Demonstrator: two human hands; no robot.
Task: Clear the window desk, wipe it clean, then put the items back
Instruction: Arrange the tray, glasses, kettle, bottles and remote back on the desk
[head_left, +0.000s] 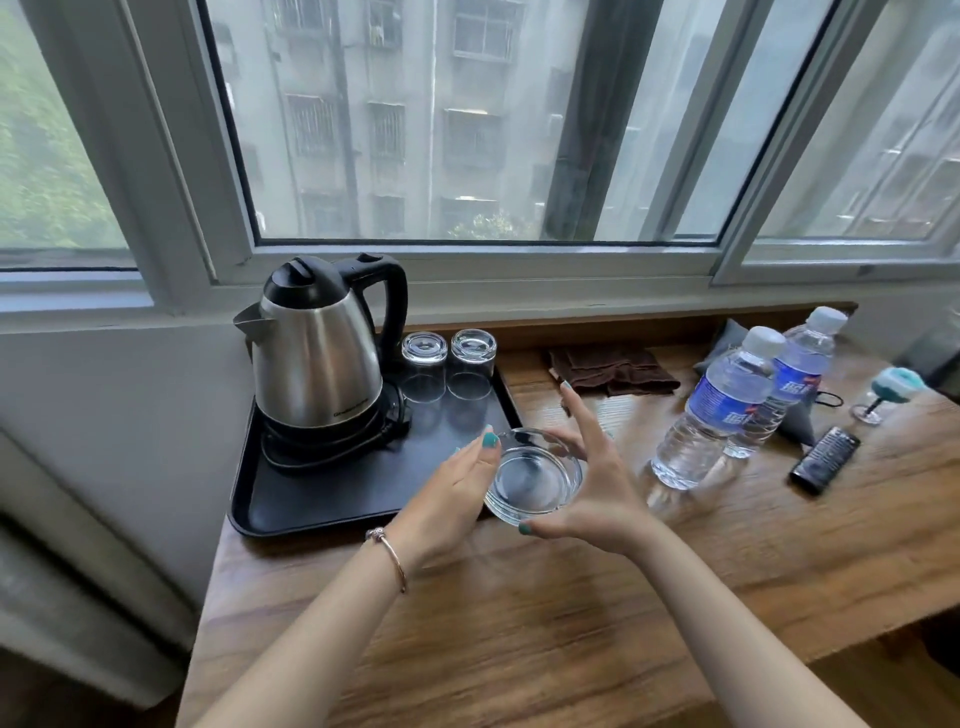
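Little can be read. The kettle (317, 343), left of centre, carries a small line of lettering low on its steel body, too fine to make out. The two water bottles (727, 400), at right, bear blue labels with white characters, blurred beyond reading.

Behind the water bottles (727, 400) we see a grey pouch (730, 338), mostly hidden; remote control (825, 460) markings too small to read.

Both hands, left hand (451, 493) and right hand (592, 488), cup a glass ashtray (535, 475) at the black tray (332, 499) edge
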